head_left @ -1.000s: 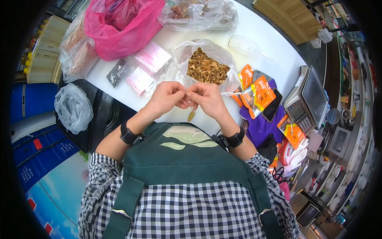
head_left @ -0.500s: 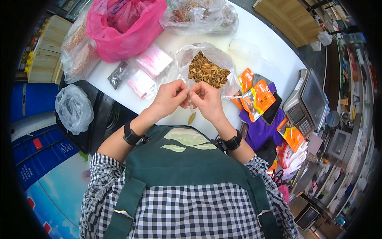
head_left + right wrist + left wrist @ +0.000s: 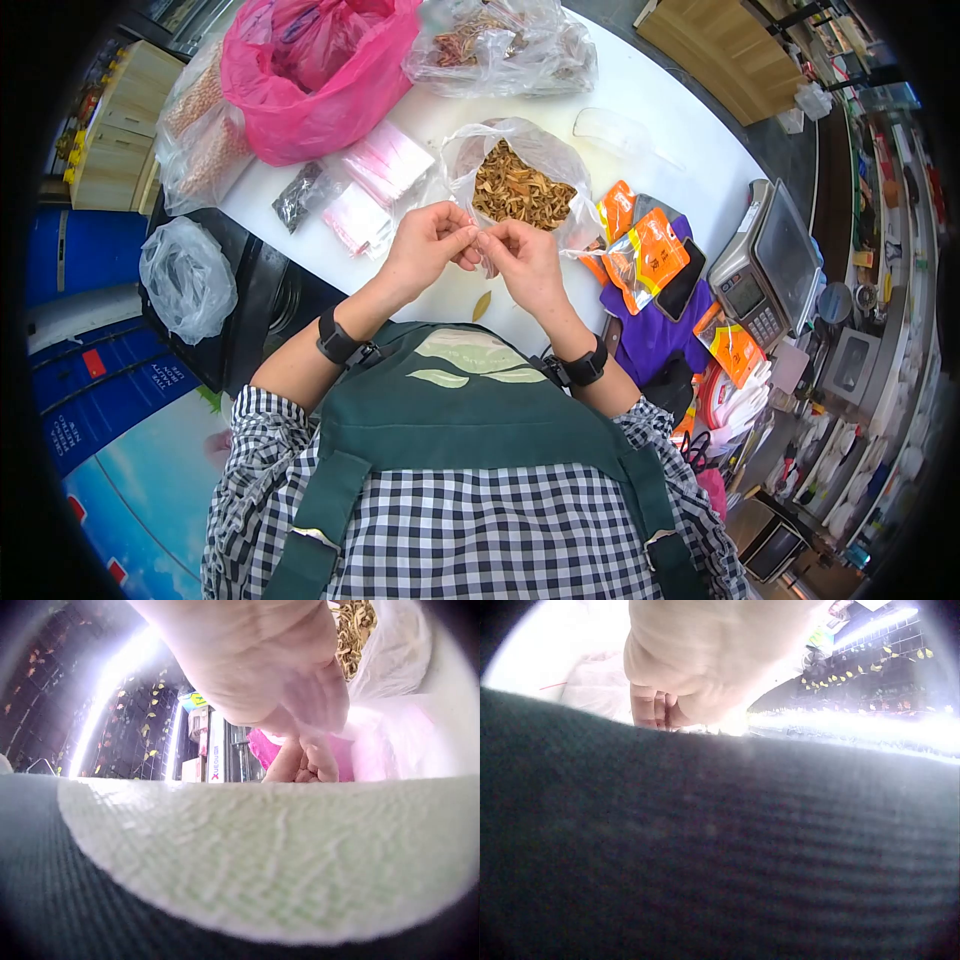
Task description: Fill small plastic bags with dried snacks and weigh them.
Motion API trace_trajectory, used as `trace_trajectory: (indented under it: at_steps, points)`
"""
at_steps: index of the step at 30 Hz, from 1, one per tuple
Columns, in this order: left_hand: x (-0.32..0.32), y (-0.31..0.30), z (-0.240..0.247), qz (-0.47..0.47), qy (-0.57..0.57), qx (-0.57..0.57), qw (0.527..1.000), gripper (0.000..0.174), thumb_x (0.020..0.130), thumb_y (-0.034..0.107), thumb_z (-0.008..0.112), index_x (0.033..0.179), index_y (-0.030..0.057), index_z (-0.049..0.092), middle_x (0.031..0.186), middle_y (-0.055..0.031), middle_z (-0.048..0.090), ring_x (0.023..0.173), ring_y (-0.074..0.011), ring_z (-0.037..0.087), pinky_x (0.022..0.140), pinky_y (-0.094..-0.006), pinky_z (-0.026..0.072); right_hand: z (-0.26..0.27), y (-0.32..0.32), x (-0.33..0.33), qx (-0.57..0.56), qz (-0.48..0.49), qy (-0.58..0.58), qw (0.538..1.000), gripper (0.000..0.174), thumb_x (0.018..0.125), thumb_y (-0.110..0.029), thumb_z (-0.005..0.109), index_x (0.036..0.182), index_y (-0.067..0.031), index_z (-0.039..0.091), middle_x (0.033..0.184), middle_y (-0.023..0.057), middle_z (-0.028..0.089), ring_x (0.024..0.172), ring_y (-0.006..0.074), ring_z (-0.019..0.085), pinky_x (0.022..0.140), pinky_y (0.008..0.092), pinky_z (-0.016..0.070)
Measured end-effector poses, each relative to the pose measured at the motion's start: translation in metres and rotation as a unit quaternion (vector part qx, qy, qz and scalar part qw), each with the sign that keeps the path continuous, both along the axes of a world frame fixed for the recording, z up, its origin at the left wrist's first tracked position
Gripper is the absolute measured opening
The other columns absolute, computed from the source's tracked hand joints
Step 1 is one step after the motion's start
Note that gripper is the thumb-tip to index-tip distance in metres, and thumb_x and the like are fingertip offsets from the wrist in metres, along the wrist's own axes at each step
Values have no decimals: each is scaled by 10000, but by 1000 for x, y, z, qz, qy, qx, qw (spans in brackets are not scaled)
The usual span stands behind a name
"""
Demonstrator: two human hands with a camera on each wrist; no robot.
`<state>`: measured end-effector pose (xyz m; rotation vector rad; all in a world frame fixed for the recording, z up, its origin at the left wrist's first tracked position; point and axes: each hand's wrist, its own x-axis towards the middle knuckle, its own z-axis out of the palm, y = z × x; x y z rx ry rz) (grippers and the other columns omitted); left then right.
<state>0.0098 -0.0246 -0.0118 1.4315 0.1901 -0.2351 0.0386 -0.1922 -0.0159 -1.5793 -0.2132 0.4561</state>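
Observation:
Both hands meet above the table's near edge in the head view, fingertips nearly touching. My left hand [image 3: 425, 253] and right hand [image 3: 528, 268] each pinch, thumb against curled fingers, what looks like a thin piece of clear plastic [image 3: 488, 266]; the fingers mostly hide it. Just below them one flat yellowish leaf or slice [image 3: 482, 305] lies on the white table. Beyond the hands stands an open clear bag [image 3: 585, 195] of brown dried slices [image 3: 522, 185]. Dark apron cloth covers much of the left wrist view, below the left hand [image 3: 705, 660]; the right wrist view shows the right hand [image 3: 259, 660].
Pink-striped plastic bags [image 3: 388, 163] and a dark packet [image 3: 297, 198] lie left, before a large pink bag [image 3: 320, 110]. A clear scoop [image 3: 612, 130] lies behind. Orange packets [image 3: 650, 258], a phone [image 3: 682, 280] and a scale [image 3: 750, 290] are right.
The hands stay together at nearly the same place, with small finger movements. The yellowish piece now shows a little lower, clear of the fingers.

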Motion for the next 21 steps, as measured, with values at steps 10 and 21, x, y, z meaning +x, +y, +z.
trace_trajectory:
  at_steps: [10,21]
  points:
    - [4,1,14,-57,58,100,992,93,909,73,597,862,-1,569,701,-55,621,529,-102,585,454,-243,481,8,1,-4,-123,-23,-158,979,138,822,-60,632,706,13,632,638,118,622,540,205,609,499,310,463]
    - [8,0,12,-11,-48,296,954,238,751,1,590,980,12,525,754,-106,589,574,-212,554,543,-362,445,7,-1,-3,-185,-26,-306,933,98,757,-28,652,697,7,583,667,167,616,616,339,631,561,407,498]
